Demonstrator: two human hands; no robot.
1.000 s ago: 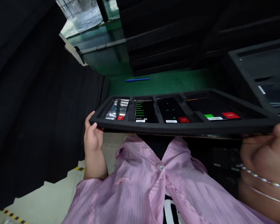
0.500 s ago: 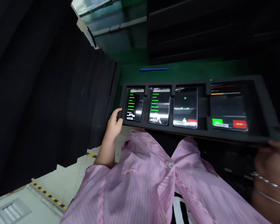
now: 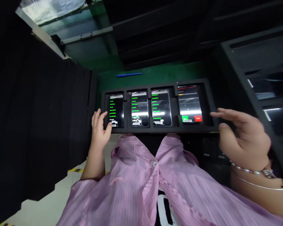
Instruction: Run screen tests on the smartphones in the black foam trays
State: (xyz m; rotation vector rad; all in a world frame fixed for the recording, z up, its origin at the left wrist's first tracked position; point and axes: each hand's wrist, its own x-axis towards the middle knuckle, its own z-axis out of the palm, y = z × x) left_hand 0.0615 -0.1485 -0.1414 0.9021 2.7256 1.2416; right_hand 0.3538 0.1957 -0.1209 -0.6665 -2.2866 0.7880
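Observation:
A black foam tray [image 3: 209, 103] lies flat on the green bench, with several lit phones in its slots. Three phones [image 3: 140, 108] show green text lines; the rightmost phone [image 3: 190, 103] shows a green and a red button. My left hand [image 3: 99, 130] rests at the tray's left front corner, fingers spread, thumb touching the edge. My right hand [image 3: 240, 136], with bracelets on the wrist, hovers just off the tray's right end, its fingers stretched out and apart, holding nothing.
A blue pen [image 3: 129, 75] lies on the green bench [image 3: 160, 73] behind the tray. A black curtain [image 3: 37, 119] hangs on the left. Dark shelving [image 3: 155, 34] stands at the back, and a black rack with more devices [image 3: 271, 91] is at the right.
The tray came down from being held up in both hands and now lies flat on the bench. Both hands have let go of it and opened.

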